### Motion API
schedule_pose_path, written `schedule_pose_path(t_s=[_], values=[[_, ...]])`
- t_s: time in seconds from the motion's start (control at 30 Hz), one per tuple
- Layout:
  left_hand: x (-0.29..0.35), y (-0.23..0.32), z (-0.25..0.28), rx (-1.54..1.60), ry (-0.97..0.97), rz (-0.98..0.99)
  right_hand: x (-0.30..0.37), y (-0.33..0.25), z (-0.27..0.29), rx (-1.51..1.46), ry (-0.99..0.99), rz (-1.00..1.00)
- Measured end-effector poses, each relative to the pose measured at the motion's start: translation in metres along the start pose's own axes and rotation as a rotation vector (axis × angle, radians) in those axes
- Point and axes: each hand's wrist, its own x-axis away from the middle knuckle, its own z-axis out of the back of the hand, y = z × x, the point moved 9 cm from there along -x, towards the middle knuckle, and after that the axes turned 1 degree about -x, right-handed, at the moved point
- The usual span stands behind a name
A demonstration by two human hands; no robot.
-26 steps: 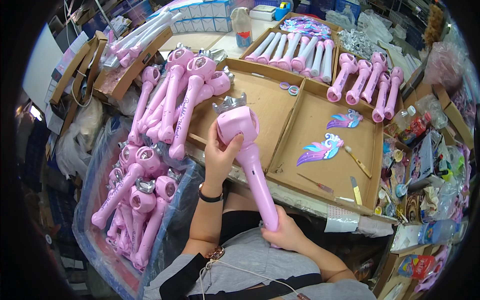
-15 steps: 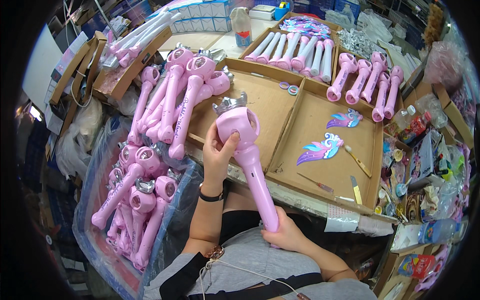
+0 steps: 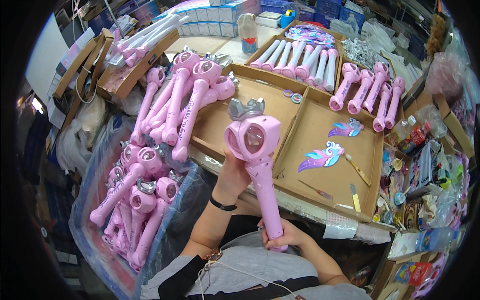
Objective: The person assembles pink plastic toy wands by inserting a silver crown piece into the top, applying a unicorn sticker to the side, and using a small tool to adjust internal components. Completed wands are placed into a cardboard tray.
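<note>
A pink toy bubble wand (image 3: 261,175) with a silver crown on top stands nearly upright in front of me, its windowed head facing up at me. My left hand (image 3: 235,172) is closed round the wand just under its head, partly hidden behind it. Lower down, my right hand (image 3: 287,236) wraps its fingers about the bottom end of the handle. Behind the wand is a cardboard tray (image 3: 260,102). Two purple and blue wing-shaped pieces (image 3: 322,156) lie in the tray's right compartment, beside a brush (image 3: 359,170), a screwdriver (image 3: 316,189) and a yellow cutter knife (image 3: 355,197).
To the left, crowned wands (image 3: 192,107) are heaped on the table, and more fill a plastic-lined bin (image 3: 82,200). Crownless pink wands (image 3: 367,90) and white-and-pink handles (image 3: 300,60) sit in boxes at the back. Bottles and small clutter crowd the right; tape rolls (image 3: 292,96) lie in the tray.
The wand has turned about its length, so its clear window now faces me, and stands more upright. My left hand has shifted behind its neck; my right fingers now curl round the handle's end.
</note>
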Motion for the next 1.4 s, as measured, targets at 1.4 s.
schedule_pose_path(t_s=[1.4], values=[[0.022, -0.02, -0.03, -0.306, -0.001, 0.055, 0.007, -0.105, 0.029, 0.624, 0.751, 0.568]])
